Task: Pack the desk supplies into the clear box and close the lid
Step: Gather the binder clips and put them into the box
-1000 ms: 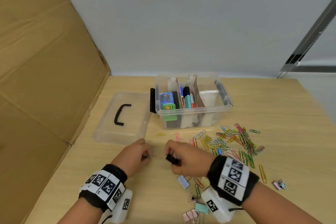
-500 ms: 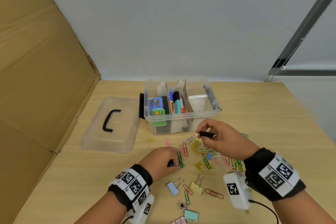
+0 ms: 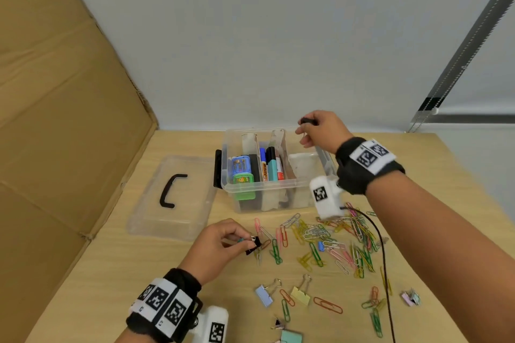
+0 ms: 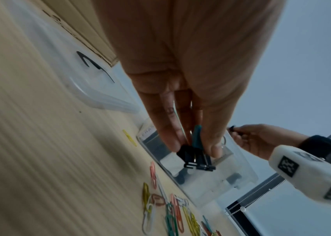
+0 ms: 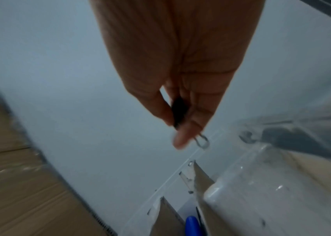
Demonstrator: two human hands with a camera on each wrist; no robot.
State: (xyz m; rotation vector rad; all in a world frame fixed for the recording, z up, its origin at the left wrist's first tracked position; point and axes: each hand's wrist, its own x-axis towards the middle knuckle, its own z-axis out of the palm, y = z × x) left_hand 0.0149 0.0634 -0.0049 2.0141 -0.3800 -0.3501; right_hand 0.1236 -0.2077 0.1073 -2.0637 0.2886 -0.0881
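1. My right hand [image 3: 320, 131] pinched a small black binder clip [image 3: 306, 120] above the far rim of the clear plastic box [image 3: 267, 184], at 12 o'clock on the light wooden worktop [image 3: 145, 264].
2. My left hand [image 3: 217, 248] gripped two black binder clips [image 4: 195, 157] and something teal, low over the worktop at 6 o'clock from the box.
3. The clear lid with a black handle [image 3: 172, 195] lay flat at 9 o'clock from the box.
4. Coloured paper clips [image 3: 328, 242] lay scattered at 5 o'clock from the box.
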